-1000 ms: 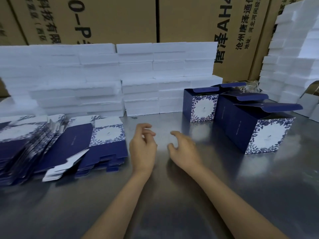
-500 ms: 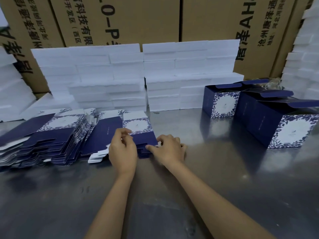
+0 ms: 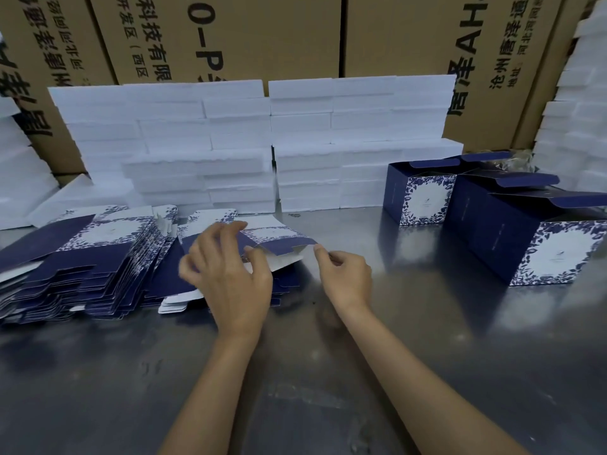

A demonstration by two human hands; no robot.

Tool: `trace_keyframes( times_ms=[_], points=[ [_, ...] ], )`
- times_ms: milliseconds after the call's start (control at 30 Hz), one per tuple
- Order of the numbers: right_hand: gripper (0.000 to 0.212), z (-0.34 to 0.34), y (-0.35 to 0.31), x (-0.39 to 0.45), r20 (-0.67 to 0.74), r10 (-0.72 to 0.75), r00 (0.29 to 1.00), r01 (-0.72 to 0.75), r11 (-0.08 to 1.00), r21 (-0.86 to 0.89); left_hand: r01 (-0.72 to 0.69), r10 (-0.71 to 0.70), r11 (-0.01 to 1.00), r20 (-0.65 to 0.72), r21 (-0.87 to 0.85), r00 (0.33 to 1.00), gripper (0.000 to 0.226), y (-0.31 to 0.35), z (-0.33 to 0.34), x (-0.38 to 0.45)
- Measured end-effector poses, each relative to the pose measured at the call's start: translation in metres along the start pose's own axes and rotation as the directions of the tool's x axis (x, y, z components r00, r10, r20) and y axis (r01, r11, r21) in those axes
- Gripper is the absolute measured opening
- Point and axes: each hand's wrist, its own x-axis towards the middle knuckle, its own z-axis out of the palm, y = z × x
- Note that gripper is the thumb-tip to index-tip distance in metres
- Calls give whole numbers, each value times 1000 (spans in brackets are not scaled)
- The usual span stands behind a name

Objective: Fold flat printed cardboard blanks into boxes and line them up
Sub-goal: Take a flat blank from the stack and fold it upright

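**Navy blank coming off the pile**

Navy card, floral panel up: the top blank [image 3: 279, 239] is tilted off the nearest stack [image 3: 170, 277], its right edge raised above the steel. I've got my right hand [image 3: 345, 277] at that right corner, thumb and forefinger pinching it, which I judge is the handle for peeling one sheet clear without dragging its neighbours. My left hand [image 3: 230, 274] sits over the blank's left part, fingers spread and half curled, thumb against the white underside flap; it's motion-blurred, so I can't tell whether it truly grips or only steadies. My guess: it holds the pile down while the right lifts.

Left of that, more flat blanks [image 3: 75, 257] lie fanned in stepped heaps, close enough to feed from without reaching.

Over on the right, folded boxes [image 3: 423, 198] stand in a row with lids open, floral faces toward me. The line is begun, and I reckon this blank joins it next.

Behind everything, white foam slabs [image 3: 203, 142] are stacked against brown cartons [image 3: 262, 34], and the steel table [image 3: 295, 389] gives me room to fold.
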Motion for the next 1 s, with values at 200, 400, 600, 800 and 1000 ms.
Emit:
trace_keyframes(
  times_ms=[200,400,600,800,1000],
  points=[
    [54,1,6,-11,32,-10,999,6,992,124,400,-420,899,-92,-178,903,64,-6,-11,12],
    [43,0,9,-15,21,-41,999,37,986,161,861,-870,290,259,-419,419,65,-38,-18,24],
    [35,-1,11,-14,46,4,999,-11,989,149,888,-832,214,400,-408,384,15,-34,-23,25],
    [14,-8,13,-5,149,52,987,-80,979,188,719,-710,441,280,-538,646,44,-16,-31,32],
    [23,-45,7,12,293,125,948,-253,852,458,733,-610,302,467,-609,640,50,-5,-26,29]
  ],
)
